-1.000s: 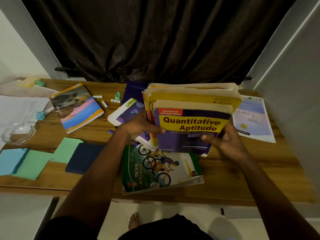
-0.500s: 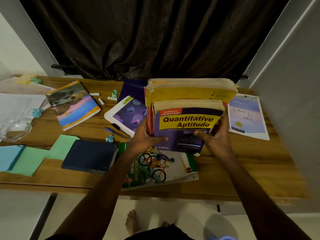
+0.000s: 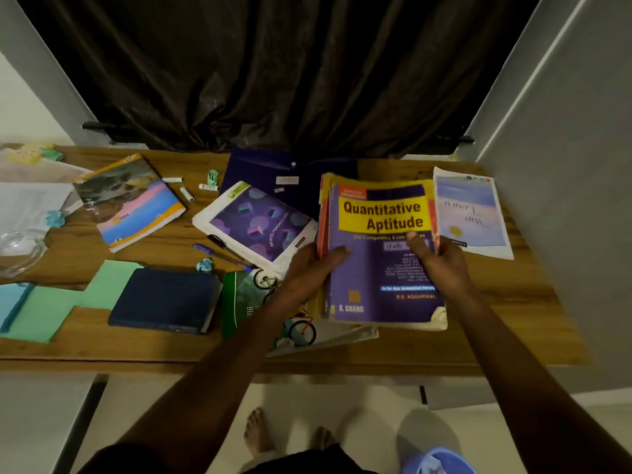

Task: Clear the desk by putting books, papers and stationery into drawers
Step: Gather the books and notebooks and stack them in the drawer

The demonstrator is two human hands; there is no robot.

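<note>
A stack of books topped by the purple and yellow Quantitative Aptitude book (image 3: 379, 268) lies flat on the wooden desk (image 3: 478, 319), partly over a green cycling book (image 3: 246, 299). My left hand (image 3: 307, 265) grips the stack's left edge, thumb on the cover. My right hand (image 3: 441, 261) holds its right edge with the thumb on top. To the left lie a purple geometric-cover book (image 3: 256, 224), a dark blue notebook (image 3: 164, 299), a pink and orange book (image 3: 130, 200), pens (image 3: 219, 249) and green and blue papers (image 3: 44, 309).
A printed sheet (image 3: 472, 213) lies at the right by the grey wall (image 3: 564, 200). A dark folder (image 3: 290, 176) sits at the back under a dark curtain. A glass bowl (image 3: 18, 248), white papers, small caps and crumpled scraps lie at the left. My bare feet stand below the desk edge.
The book stack went from standing tilted up in both hands to lying flat on the desk. Both hands lowered with it and still hold its edges.
</note>
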